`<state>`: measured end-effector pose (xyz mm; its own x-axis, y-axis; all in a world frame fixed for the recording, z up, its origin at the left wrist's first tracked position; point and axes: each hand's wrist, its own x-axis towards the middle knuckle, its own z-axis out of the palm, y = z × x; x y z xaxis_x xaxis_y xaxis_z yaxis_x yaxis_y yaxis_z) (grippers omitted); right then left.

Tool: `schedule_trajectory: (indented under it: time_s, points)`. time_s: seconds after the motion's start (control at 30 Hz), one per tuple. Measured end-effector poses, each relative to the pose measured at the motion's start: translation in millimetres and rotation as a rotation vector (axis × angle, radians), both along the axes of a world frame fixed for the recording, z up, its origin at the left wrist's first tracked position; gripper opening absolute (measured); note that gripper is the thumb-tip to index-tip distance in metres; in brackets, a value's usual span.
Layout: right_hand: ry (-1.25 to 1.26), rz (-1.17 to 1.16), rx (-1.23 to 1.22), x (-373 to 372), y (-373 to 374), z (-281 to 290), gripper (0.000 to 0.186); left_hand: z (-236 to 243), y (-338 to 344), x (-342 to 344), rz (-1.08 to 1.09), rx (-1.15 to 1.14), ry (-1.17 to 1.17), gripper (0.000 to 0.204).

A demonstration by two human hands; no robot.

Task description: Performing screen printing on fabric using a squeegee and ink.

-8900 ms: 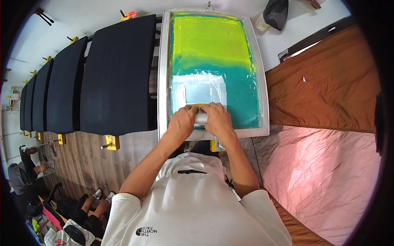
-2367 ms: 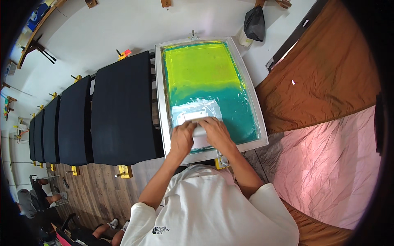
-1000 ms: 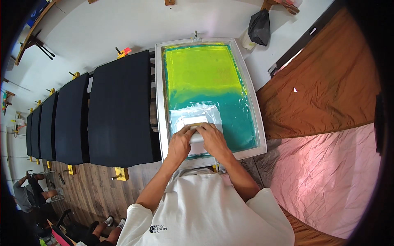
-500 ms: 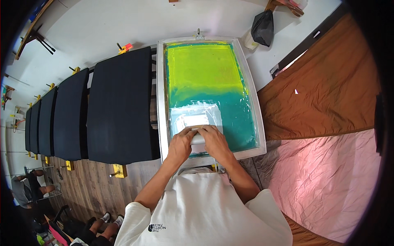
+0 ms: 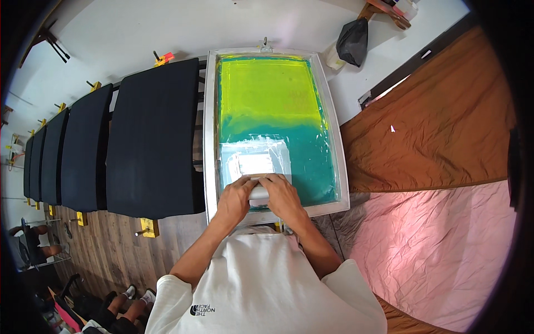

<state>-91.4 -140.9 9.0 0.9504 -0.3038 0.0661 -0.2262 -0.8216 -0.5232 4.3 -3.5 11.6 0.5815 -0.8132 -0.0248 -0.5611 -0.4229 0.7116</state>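
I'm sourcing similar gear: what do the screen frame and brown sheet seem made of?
Screen frame: probably metal, perhaps aluminium, judging by its pale grey, satin surface.
Brown sheet: likely thin synthetic fabric with slight sheen, judging by its creases.

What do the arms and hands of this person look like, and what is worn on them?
The left hand and right hand wear no gloves, and no watch or bracelet shows at the wrists. The forearms are bare. The shirt is off-white, with wide, short sleeves and a small dark print.
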Motion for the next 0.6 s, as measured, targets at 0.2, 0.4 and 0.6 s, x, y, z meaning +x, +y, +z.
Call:
schedule_trajectory:
  time_s: [0.2, 0.4, 0.6]
  points:
    - [0.153, 0.018, 0.070, -7, 0, 3, 0.049, -3, 2, -6, -0.008, 0.016, -0.033, 0.051]
    - [0.182, 0.027, 0.046, -11, 6, 6, 0.053, -3, 10, -13, 0.008, -0.019, -0.070, 0.048]
    - [0.141, 0.110, -0.002, -17, 8, 14, 0.043, -3, 14, -19, 0.013, -0.080, -0.073, 0.043]
